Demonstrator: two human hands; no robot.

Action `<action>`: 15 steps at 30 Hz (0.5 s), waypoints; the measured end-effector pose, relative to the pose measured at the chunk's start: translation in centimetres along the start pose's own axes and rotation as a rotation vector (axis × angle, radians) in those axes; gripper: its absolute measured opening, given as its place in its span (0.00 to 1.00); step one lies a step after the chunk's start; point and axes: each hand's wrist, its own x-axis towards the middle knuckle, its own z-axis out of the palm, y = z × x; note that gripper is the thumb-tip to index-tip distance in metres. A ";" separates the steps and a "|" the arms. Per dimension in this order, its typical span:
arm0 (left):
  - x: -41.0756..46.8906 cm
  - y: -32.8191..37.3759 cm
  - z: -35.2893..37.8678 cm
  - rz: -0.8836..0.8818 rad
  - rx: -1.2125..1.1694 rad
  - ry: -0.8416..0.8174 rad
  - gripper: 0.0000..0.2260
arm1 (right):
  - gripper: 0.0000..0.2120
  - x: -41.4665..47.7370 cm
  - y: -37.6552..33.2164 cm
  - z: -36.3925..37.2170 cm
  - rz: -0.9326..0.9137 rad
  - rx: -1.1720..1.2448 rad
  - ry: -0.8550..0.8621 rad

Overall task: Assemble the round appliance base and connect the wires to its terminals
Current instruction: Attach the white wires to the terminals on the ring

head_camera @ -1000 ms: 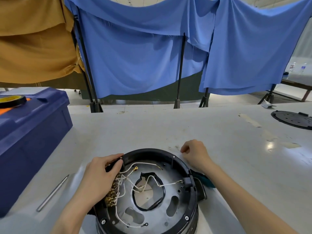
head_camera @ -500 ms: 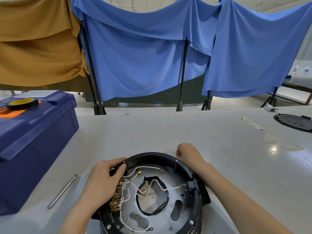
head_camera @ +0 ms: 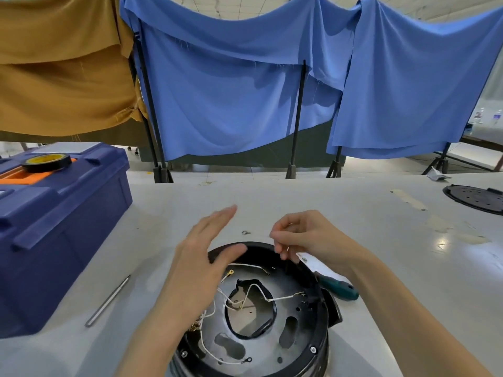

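Note:
The round black appliance base [head_camera: 319,331] lies open side up at the near table edge, with a grey metal plate [head_camera: 261,348] inside. White wires [head_camera: 281,297] with ring terminals run loose across the plate; brass terminals sit at its left, partly hidden by my wrist. My left hand [head_camera: 201,257] hovers over the left rim with straight fingers, holding nothing. My right hand [head_camera: 313,238] is lifted above the far rim, fingers curled with tips pointing down. Nothing shows between them.
A blue toolbox [head_camera: 60,227] with a tape roll [head_camera: 46,161] on top stands at the left. A thin metal rod [head_camera: 107,300] lies beside it. A green-handled screwdriver [head_camera: 340,289] lies right of the base, a small ring part [head_camera: 246,232] beyond it, a black round cover [head_camera: 473,198] far right.
Both hands have lifted off the base. The left hand let go of the left rim and opened. The right hand rose from the table beside the far rim.

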 end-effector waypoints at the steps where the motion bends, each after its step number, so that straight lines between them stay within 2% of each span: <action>1: -0.1 0.3 0.5 0.012 -0.003 -0.022 0.22 | 0.05 -0.3 -0.2 0.8 -0.006 0.028 -0.041; 5: -0.7 1.0 1.7 -0.066 -0.009 -0.048 0.06 | 0.07 -1.3 -0.4 2.8 -0.016 0.189 -0.122; 8: -1.1 0.5 1.6 -0.127 -0.037 0.029 0.12 | 0.12 -1.9 -0.1 2.8 -0.016 0.286 -0.128; 11: -0.9 0.2 1.1 -0.192 -0.106 0.141 0.10 | 0.17 -2.3 0.2 2.2 -0.038 0.313 -0.108; 15: -0.9 0.2 0.8 -0.215 -0.121 0.177 0.08 | 0.14 -2.3 0.6 2.0 -0.095 0.341 -0.056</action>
